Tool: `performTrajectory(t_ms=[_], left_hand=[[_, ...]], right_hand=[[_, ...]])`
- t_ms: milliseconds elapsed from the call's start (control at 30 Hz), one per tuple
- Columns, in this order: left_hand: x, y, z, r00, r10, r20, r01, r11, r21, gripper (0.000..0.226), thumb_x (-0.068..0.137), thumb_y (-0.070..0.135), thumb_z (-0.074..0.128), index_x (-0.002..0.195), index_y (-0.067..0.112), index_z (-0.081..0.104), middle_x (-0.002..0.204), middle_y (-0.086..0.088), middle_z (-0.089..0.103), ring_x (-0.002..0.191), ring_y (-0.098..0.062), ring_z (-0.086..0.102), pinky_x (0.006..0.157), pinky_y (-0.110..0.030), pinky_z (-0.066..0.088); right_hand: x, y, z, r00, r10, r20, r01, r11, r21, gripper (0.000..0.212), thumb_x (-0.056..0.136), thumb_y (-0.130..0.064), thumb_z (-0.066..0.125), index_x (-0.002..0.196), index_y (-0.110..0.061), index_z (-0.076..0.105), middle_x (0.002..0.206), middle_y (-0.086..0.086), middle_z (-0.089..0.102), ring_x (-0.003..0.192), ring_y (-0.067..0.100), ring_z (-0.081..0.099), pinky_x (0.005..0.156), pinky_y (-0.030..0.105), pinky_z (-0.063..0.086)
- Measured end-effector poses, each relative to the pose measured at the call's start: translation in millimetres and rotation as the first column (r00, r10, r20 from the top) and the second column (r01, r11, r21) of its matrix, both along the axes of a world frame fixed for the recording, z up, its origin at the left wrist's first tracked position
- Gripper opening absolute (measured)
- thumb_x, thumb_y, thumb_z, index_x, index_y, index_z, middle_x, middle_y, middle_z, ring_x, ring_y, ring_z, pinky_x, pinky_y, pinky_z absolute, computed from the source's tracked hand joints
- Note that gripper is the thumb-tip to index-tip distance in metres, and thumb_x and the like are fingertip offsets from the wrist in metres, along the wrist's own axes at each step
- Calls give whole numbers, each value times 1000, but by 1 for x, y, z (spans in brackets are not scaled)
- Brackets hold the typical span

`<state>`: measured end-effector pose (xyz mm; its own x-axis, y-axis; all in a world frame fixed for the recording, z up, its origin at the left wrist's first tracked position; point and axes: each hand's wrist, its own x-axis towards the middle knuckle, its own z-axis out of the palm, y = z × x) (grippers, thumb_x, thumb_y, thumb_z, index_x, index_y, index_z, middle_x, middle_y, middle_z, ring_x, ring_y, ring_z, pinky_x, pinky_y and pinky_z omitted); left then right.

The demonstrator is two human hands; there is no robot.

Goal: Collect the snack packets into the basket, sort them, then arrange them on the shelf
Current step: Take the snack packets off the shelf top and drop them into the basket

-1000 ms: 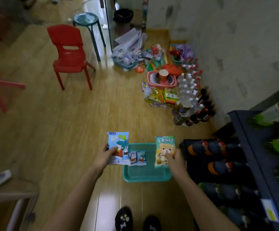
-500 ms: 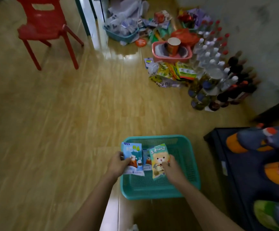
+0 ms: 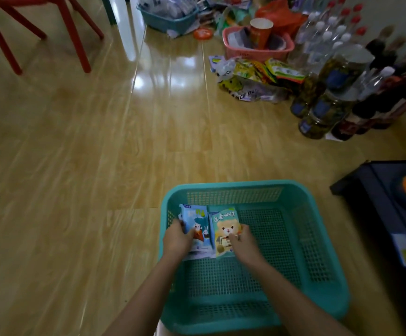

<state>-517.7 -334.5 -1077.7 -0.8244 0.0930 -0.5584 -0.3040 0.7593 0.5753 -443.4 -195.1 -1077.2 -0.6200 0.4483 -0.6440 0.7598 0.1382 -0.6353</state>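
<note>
Gripping packets, left hand [image 3: 176,240] and right hand [image 3: 243,242] reach inside basket [image 3: 318,263].

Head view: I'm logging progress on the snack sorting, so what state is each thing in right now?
Left hand: gripping the blue packet.
Right hand: gripping the green packet.
Blue packet: held, inside the teal basket.
Green packet: held beside the blue one, in the basket.
Teal basket: on the floor, upright, mostly bare.
Pink basket: upright, a paper cup standing in it.
</note>
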Motion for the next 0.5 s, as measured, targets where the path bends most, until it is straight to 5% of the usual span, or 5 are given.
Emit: performTrajectory(t_ms=[133, 267, 400, 500], left_hand=[[1, 2, 2, 995, -20, 93, 28, 996, -79, 29, 94, 6, 44, 121, -2, 43, 125, -23, 55, 114, -36, 53, 85, -36, 42], [6, -1, 10, 989, -99, 107, 107, 992, -69, 32, 91, 4, 44, 124, 2, 43, 126, -19, 54, 112, -32, 54, 77, -27, 38], [1, -10, 53, 970, -241, -27, 237, 967, -97, 29, 91, 17, 50, 118, 6, 49, 120, -12, 60, 105, -27, 58, 81, -32, 46], [-15, -17, 137, 899, -399, -179, 344, 898, -276, 26, 93, 21, 47, 115, 10, 55, 116, -5, 63, 102, -23, 60, 79, -33, 48]], right_hand=[[-4, -1, 3, 997, 39, 63, -38, 999, -24, 31, 97, -5, 37, 128, -3, 37, 120, 15, 54, 93, 22, 52, 59, 22, 41], [-3, -1, 16, 980, 164, 116, -171, 984, 48, 36, 93, -3, 41, 129, -3, 44, 133, 16, 45, 114, 28, 51, 92, 32, 46], [-2, 12, 62, 949, 293, 119, -310, 935, 173, 42, 96, -11, 43, 137, -7, 39, 143, 8, 35, 125, 23, 43, 97, 28, 37], [-4, 33, 140, 941, 337, 42, -334, 900, 281, 38, 95, -12, 46, 133, -9, 45, 140, 6, 41, 123, 20, 44, 101, 29, 36]])
